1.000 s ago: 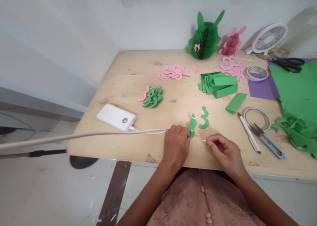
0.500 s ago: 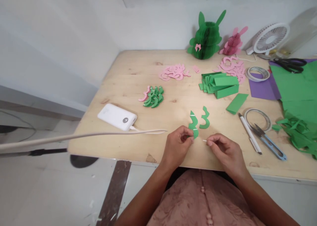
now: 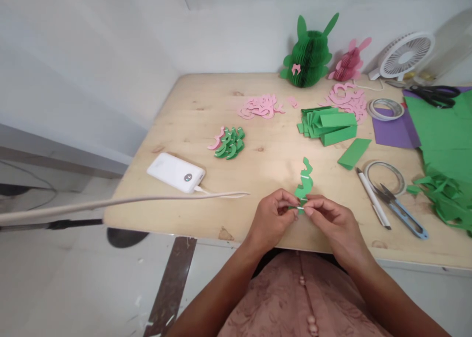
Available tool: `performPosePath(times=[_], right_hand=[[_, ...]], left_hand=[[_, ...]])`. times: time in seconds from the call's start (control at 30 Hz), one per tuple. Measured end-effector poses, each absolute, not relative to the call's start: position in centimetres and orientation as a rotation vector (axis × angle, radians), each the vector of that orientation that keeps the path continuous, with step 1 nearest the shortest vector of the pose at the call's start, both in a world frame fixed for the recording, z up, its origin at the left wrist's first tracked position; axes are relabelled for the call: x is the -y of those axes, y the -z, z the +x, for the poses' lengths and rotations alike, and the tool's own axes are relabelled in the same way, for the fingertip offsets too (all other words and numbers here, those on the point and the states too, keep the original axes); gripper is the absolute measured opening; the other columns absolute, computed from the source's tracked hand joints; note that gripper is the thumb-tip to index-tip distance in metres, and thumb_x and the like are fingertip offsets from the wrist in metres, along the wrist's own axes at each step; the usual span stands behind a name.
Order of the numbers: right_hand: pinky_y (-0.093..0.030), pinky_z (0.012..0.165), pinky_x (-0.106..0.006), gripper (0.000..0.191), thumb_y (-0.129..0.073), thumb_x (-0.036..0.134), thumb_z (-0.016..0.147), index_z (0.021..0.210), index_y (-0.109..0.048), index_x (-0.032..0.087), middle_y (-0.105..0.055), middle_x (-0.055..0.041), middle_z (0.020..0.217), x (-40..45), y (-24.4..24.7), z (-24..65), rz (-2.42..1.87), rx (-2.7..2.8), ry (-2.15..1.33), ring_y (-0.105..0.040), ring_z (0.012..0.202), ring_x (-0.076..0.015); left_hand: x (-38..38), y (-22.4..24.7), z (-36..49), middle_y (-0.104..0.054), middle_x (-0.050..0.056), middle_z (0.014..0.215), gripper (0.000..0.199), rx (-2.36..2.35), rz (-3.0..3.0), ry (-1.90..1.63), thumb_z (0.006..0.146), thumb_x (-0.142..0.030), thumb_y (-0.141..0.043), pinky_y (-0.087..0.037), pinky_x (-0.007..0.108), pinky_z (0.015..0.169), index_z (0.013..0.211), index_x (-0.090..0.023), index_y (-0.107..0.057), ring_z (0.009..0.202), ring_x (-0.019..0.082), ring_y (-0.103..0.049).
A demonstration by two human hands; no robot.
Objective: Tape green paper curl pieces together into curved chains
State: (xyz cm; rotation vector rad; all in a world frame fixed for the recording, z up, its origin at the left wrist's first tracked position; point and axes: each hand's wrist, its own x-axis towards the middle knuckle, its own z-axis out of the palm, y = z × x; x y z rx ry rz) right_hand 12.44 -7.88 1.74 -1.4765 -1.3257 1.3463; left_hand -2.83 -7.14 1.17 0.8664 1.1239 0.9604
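Observation:
My left hand, closed in a pinch, holds a wavy green paper cutout low over the table near its front edge. White strips cross this cutout, and part of it is hidden by my fingers. My right hand is also closed, thumb and forefinger pinching a thin white strip that looks like tape. The strip lies across the cutout's lower end, between both sets of fingertips. Another wavy green cutout is on the table just beyond, partly covered by the held one.
A white power bank lies to the left, its cable crossing the front. Scalloped green pieces sit mid-table. Rightward are folded green paper, a pen, a tape roll and blue snips. Green and pink paper figures stand behind.
My left hand has shifted right with the green cutout, which now overlaps the other one. The white strip in my right hand, earlier apart from the cutout, is now across it.

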Motion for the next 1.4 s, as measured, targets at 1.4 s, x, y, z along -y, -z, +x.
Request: performPosePath(times=[1.4], right_hand=[[-0.047, 0.076, -0.029, 0.013, -0.06, 0.032, 0.081, 0.076, -0.066, 0.021, -0.066, -0.0017, 0.081, 7.8, -1.2, 12.2, -1.477, 1.505, -1.155, -0.06, 0.078, -0.0158]], left_hand=[[7.8, -1.4, -2.4, -0.069, 0.004, 0.062, 0.025, -1.168, 0.5, -0.977, 0.067, -0.032, -0.073, -0.052, 0.025, 0.057, 0.08, -0.011, -0.072, 0.055, 0.012, -0.061]])
